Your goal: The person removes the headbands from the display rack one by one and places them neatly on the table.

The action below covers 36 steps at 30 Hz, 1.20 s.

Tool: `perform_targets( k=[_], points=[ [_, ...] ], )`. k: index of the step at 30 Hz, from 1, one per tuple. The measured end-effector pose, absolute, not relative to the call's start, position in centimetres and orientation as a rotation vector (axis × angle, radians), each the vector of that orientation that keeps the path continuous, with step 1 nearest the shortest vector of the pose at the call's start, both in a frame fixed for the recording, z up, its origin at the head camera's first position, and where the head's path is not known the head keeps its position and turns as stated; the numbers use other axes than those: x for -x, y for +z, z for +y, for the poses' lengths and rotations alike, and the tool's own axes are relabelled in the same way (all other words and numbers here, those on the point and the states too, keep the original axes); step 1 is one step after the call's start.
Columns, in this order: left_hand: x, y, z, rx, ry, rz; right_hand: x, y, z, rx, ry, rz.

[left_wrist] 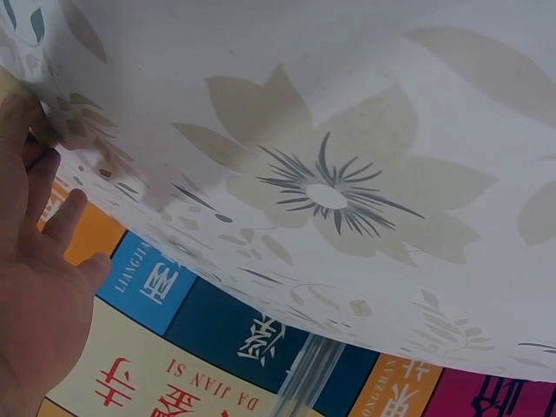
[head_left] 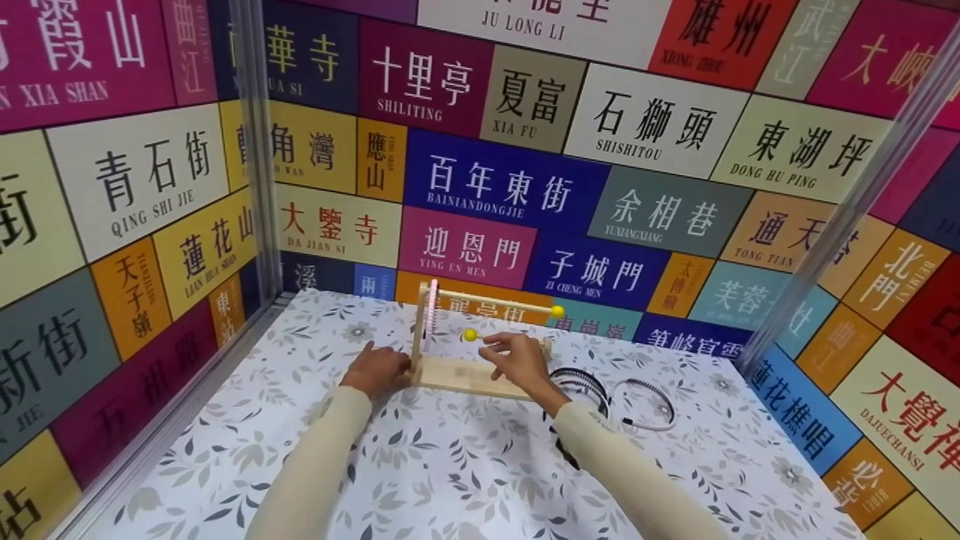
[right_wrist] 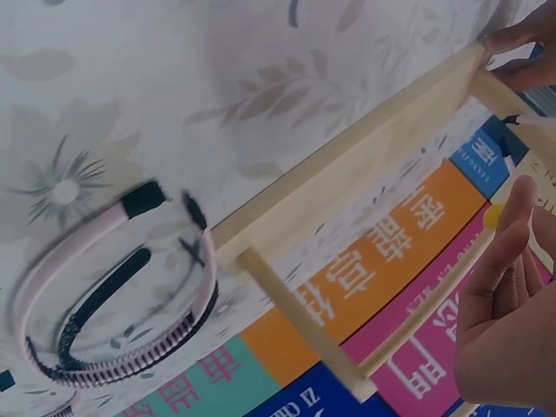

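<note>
A wooden headband stand (head_left: 465,376) has a tall upright at its left and two rods tipped with yellow balls. From the top rod, near the upright, a pink toothed headband (head_left: 431,309) hangs. My left hand (head_left: 379,370) grips the stand at its left end, the thumb and a finger about the wood in the right wrist view. Close to the lower yellow ball (head_left: 470,335) is my right hand (head_left: 519,360), its fingers bent beside the lower rod (right_wrist: 426,300). Whether they pinch the rod is hidden by the fingers.
Right of the stand lie a black headband (head_left: 581,379) and a pale pink headband (head_left: 651,405) on the floral-covered table (head_left: 420,480). Printed wall panels (head_left: 480,176) rise behind and at the sides, with metal posts (head_left: 262,150) at the corners.
</note>
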<state>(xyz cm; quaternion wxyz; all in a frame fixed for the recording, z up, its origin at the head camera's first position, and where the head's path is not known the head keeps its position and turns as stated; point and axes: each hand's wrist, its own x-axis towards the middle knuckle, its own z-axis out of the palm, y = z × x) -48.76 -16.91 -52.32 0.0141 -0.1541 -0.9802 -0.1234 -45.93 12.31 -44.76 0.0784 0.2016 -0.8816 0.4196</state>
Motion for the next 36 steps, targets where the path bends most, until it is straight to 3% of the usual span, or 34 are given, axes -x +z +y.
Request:
perform_targets(
  k=[23,36],
  points=[
    [47.8,-52.2,-16.9,0.509,-0.364,-2.992,45.5,-44.7,3.2,-0.623,1.138,-2.590],
    [46.6,-51.0,-16.7,0.461,-0.405,-3.042,45.6,-44.6,1.8,-0.489,1.071,-2.567]
  ],
)
